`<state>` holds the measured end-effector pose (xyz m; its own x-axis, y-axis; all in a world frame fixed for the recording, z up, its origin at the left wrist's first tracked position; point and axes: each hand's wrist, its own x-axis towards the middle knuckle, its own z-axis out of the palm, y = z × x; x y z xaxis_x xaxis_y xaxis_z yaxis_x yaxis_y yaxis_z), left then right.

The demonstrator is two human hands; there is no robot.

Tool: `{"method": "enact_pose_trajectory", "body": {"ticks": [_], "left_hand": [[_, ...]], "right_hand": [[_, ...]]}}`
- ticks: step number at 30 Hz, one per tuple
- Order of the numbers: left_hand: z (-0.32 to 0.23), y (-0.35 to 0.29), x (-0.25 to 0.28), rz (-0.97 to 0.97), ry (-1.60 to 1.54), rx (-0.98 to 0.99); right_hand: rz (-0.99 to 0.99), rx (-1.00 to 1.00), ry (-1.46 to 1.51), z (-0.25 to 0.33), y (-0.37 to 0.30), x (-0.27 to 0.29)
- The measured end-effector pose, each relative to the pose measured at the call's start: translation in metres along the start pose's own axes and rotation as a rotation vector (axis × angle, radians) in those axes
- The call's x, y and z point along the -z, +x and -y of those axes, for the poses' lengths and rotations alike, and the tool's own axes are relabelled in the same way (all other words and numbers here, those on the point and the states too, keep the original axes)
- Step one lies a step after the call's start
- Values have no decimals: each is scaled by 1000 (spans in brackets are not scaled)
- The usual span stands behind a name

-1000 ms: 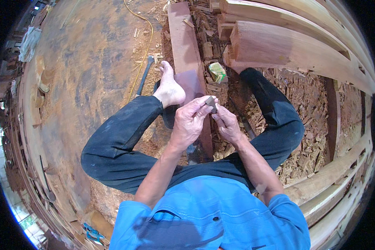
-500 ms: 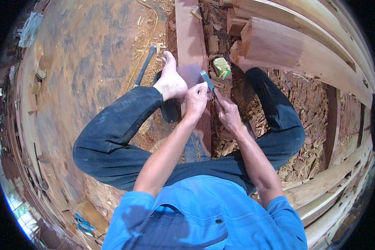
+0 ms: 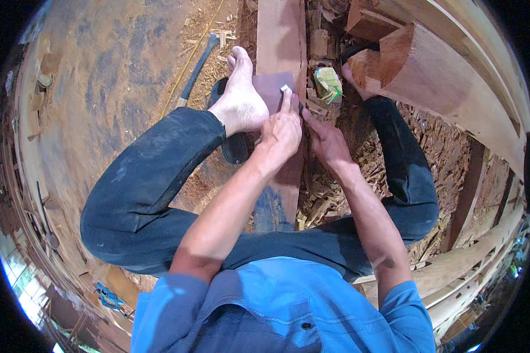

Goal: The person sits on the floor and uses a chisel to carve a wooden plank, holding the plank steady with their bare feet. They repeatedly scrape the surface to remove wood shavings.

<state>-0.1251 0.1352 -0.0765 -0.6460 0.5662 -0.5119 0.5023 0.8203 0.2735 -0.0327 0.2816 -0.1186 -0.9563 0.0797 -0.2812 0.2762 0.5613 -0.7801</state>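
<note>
The left hand (image 3: 282,132) lies on a long reddish plank (image 3: 281,35) that runs away from the person along the floor, its fingers (image 3: 288,103) drawn together and pressed down on a small flat metal blade (image 3: 286,89) whose pale end shows just past the fingertips. Under that blade is a darker rectangular sheet or stone (image 3: 271,88) lying flat on the plank, touching it. The right hand (image 3: 325,140) sits just beside the left, on its right, with its fingers stretched forward and close together; whether they grip the blade or only steady it cannot be told. Left of the fingers, a bare foot (image 3: 240,100) rests on a dark sandal (image 3: 232,147) at the plank's edge. Beyond the foot lies a long-handled hammer (image 3: 197,65) on the sawdust-strewn floor (image 3: 100,88). Right of the fingers, near them, sits a crumpled green and yellow packet (image 3: 328,83) among wood chips (image 3: 321,200), and heavy timber beams (image 3: 447,76) stand further right.
</note>
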Motion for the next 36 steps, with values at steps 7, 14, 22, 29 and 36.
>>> {"method": "enact_pose_trajectory", "body": {"ticks": [7,14,22,29,36], "left_hand": [[0,13,6,105,-32,72],[1,12,13,135,-147,145],[8,22,20,-4,-207,127],[-7,-4,-2,89,-203,114],[17,26,21,-107,-220,96]], "right_hand": [[-131,221,-138,-15,10,-6],[-22,150,-67,5,15,7],[-112,193,87,9,29,-1],[-46,89,-119,-5,-10,0],[-104,255,6,19,35,5]]}}
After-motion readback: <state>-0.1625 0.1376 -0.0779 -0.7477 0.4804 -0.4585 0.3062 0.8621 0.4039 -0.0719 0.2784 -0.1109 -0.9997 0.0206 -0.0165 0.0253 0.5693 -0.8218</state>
